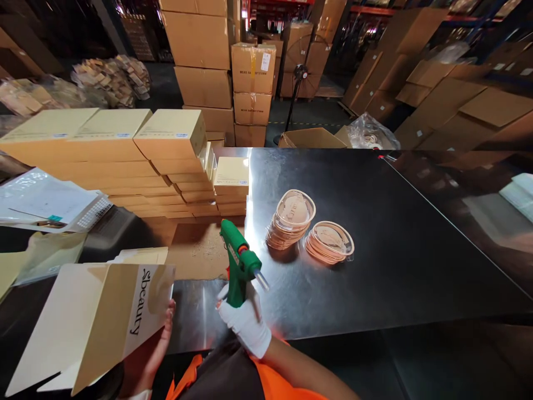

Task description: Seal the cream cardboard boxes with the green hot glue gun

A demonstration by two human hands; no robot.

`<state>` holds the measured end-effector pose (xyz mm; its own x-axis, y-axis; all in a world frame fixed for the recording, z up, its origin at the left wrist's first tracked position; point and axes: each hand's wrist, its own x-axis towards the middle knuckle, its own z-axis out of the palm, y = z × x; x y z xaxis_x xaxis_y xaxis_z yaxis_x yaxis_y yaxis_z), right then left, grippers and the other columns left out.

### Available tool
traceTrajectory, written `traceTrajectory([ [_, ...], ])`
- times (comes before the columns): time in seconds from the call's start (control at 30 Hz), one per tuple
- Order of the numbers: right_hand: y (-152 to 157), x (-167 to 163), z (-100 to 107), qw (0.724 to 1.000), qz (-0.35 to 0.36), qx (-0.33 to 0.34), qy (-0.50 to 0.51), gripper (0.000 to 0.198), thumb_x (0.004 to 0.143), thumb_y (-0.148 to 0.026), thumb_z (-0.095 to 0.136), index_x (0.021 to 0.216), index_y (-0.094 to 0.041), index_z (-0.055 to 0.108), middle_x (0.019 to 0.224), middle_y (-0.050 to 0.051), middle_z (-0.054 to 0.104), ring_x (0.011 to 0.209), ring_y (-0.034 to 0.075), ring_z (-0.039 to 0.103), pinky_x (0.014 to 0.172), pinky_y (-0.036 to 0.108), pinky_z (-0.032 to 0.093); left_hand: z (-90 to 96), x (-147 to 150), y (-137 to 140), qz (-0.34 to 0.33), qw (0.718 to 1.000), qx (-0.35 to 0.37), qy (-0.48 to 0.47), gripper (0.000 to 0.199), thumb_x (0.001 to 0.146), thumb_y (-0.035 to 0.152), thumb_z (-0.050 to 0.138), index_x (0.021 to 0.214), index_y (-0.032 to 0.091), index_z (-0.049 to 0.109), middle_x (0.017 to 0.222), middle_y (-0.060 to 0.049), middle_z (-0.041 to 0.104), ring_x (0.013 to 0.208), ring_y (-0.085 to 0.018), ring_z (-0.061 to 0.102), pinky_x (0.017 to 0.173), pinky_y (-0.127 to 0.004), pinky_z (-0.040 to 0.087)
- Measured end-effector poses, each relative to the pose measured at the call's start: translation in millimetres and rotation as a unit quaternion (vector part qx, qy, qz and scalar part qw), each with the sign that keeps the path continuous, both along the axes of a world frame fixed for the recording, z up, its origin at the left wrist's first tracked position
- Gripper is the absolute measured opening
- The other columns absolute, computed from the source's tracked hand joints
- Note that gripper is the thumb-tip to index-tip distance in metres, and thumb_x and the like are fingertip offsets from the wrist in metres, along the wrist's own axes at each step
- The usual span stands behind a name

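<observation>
A green glue gun point(235, 258) stands upright in my right hand point(245, 318), which wears a white glove and is wrapped round its handle. The metal nozzle points to the right, over the dark tabletop point(400, 261). On the left, my bare left hand point(160, 344) grips the edge of a folded cream carton point(137, 300) printed "Sbeauty", its flaps partly spread. Most of that hand's fingers are hidden behind the cardboard. Beyond the glue gun sit two stacks of oval plastic-wrapped pieces, a taller stack point(290, 219) and a lower stack point(330, 243).
Rows of stacked cream boxes point(169, 128) line the table's far left, with a shorter box stack point(231, 172) beside them. A grey basket point(112, 233) with papers stands at left. Behind the table are brown cartons point(252, 69), a fan point(300, 72) and an open carton point(312, 139).
</observation>
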<state>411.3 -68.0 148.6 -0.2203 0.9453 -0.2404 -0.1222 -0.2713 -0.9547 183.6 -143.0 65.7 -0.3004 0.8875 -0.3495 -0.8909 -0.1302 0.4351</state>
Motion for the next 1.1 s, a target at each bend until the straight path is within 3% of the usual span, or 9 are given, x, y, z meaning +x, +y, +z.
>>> traceTrajectory([
  [0.1,1.4,3.9,16.8,0.989,0.054,-0.069,0.118,0.035,0.063,-0.045,0.066,0.092,-0.026,0.062,0.073,0.001,0.063,0.063,0.019,0.059,0.063,0.036,0.05,-6.5,-2.3,-0.8,-0.014,1.0,0.027,-0.004,0.061,0.09,0.043,0.065,0.148,0.034,0.048,0.126,-0.013,0.072,0.106,-0.037,0.071,0.087,-0.04,0.062],
  [0.2,7.1,5.6,34.6,0.961,0.092,-0.137,0.22,0.056,0.058,-0.034,0.066,0.112,-0.023,0.055,0.068,-0.003,0.065,0.052,0.012,0.055,0.055,0.026,0.043,-15.5,-7.3,-2.2,-0.035,0.998,0.053,-0.025,0.06,0.093,0.045,0.061,0.15,0.036,0.044,0.131,-0.012,0.069,0.111,-0.035,0.069,0.09,-0.041,0.061],
  [0.4,2.0,0.3,56.5,0.975,0.046,-0.14,0.168,0.047,0.06,-0.036,0.075,0.095,-0.023,0.047,0.06,-0.009,0.057,0.046,0.01,0.052,0.049,0.024,0.04,-24.1,-12.2,-4.6,-0.057,0.993,0.091,-0.05,0.061,0.095,0.043,0.058,0.152,0.037,0.039,0.139,-0.012,0.063,0.121,-0.036,0.063,0.097,-0.044,0.058],
  [0.53,-1.7,1.2,65.7,0.975,0.037,-0.126,0.182,0.051,0.062,-0.049,0.08,0.093,-0.023,0.05,0.075,-0.005,0.057,0.052,0.011,0.057,0.053,0.027,0.044,-21.1,-10.7,-2.7,-0.059,0.991,0.106,-0.049,0.057,0.097,0.042,0.055,0.152,0.038,0.04,0.137,-0.011,0.065,0.121,-0.036,0.063,0.097,-0.044,0.057],
  [0.63,-0.4,2.9,68.7,0.978,0.014,-0.109,0.179,0.053,0.061,-0.051,0.083,0.096,-0.022,0.056,0.079,-0.003,0.057,0.075,0.019,0.066,0.078,0.038,0.052,-19.2,-9.0,-0.9,-0.061,0.991,0.104,-0.065,0.054,0.099,0.043,0.051,0.151,0.039,0.04,0.135,-0.011,0.067,0.12,-0.035,0.063,0.097,-0.044,0.058],
  [0.73,0.5,3.6,68.1,0.983,-0.003,-0.093,0.157,0.043,0.061,-0.044,0.084,0.087,-0.021,0.06,0.087,0.0,0.061,0.096,0.024,0.066,0.101,0.043,0.043,-17.8,-6.1,-0.4,-0.051,0.991,0.09,-0.088,0.055,0.098,0.044,0.052,0.152,0.039,0.039,0.135,-0.011,0.067,0.119,-0.035,0.064,0.095,-0.044,0.059],
  [0.83,-0.2,2.5,64.4,0.985,-0.011,-0.096,0.14,0.044,0.058,-0.038,0.085,0.089,-0.022,0.059,0.096,0.002,0.065,0.098,0.024,0.065,0.096,0.042,0.046,-16.2,-4.1,-0.9,-0.032,0.992,0.077,-0.093,0.057,0.098,0.042,0.053,0.153,0.039,0.037,0.135,-0.011,0.067,0.118,-0.035,0.065,0.093,-0.044,0.06],
  [1.0,-3.0,0.0,52.0,0.962,0.062,-0.164,0.209,0.073,0.035,-0.028,0.095,0.092,-0.024,0.05,0.087,-0.002,0.068,0.076,0.017,0.066,0.075,0.035,0.05,-14.5,-6.2,-2.0,-0.03,0.997,0.045,-0.049,0.063,0.093,0.04,0.061,0.152,0.035,0.04,0.132,-0.013,0.069,0.113,-0.036,0.068,0.092,-0.041,0.06],
  [1.1,-4.7,0.6,48.5,0.96,0.09,-0.157,0.212,0.07,0.04,-0.034,0.094,0.094,-0.024,0.05,0.081,0.0,0.073,0.07,0.017,0.066,0.073,0.035,0.049,-13.0,-6.5,-2.5,-0.025,0.999,0.025,-0.033,0.062,0.089,0.039,0.066,0.148,0.032,0.047,0.128,-0.013,0.071,0.111,-0.037,0.069,0.09,-0.04,0.061],
])
